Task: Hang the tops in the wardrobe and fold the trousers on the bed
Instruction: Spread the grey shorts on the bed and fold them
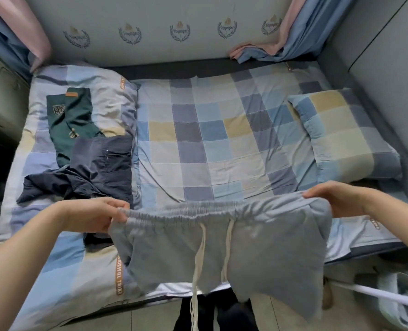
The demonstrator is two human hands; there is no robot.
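**Now the grey shorts go up by the waistband, ready for folding**

Nearest, over the front edge of the bed [222,144], a pair of light grey drawstring shorts [257,247] hangs spread between two hands; the left hand [95,215] pinches one end of the elastic waistband with curled fingers, and the right hand [336,198] grips the other end the same way; the two white drawstrings [199,256] dangle from the middle, past the bed's edge towards the floor; the legs hang loose and a little uneven, the one on the right side lower.

Judging by this, the trousers half of the task is in hand, and the garment is being held open before it is laid down; the next move calls for lowering it flat onto the bare checked middle of the bed, smoothing it, tucking in the cords and bringing one leg over the other.

Further in, along the left edge, a dark navy garment [98,170] lies rumpled on the quilt [43,151]; beyond it a green garment [71,120] with pale lettering lies flatter, its far part neatly squared; whether either is a top I cannot tell; near the right edge sits a checked pillow [341,134]; at the far right corner a curtain [281,46] spills onto the mattress.
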